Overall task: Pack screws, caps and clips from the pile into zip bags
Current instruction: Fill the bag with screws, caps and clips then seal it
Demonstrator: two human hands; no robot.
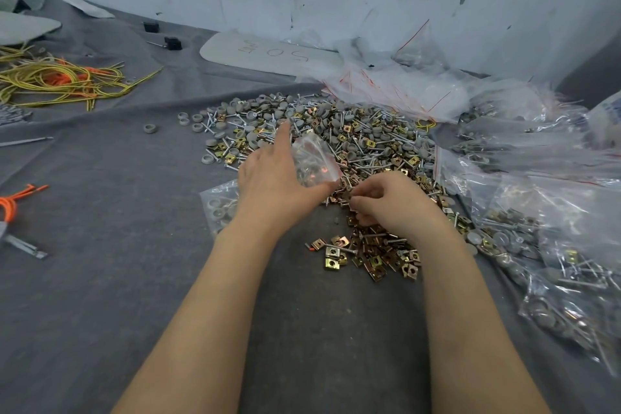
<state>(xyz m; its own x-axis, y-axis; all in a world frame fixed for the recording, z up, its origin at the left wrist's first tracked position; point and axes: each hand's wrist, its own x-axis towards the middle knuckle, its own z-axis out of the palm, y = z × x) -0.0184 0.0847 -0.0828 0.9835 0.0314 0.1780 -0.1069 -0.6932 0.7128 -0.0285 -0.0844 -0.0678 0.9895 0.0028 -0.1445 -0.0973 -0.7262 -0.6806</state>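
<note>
Across the middle of a grey cloth-covered desk [100,279] spreads a pile [336,131] of screws, grey caps and brass clips [332,260]. At its near edge, the left hand [275,178] grips a small clear zip bag [312,161], forefinger stretched out. Just right of it, the right hand [389,202], fingers curled, pinches brass clips. Filled bags [554,262] lie heaped at right.

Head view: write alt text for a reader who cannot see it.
A person's left hand holds a clear zip bag over a pile of screws, grey caps and brass clips on a grey cloth, while the right hand pinches parts at its near edge. Filled bags lie to the right.
</note>
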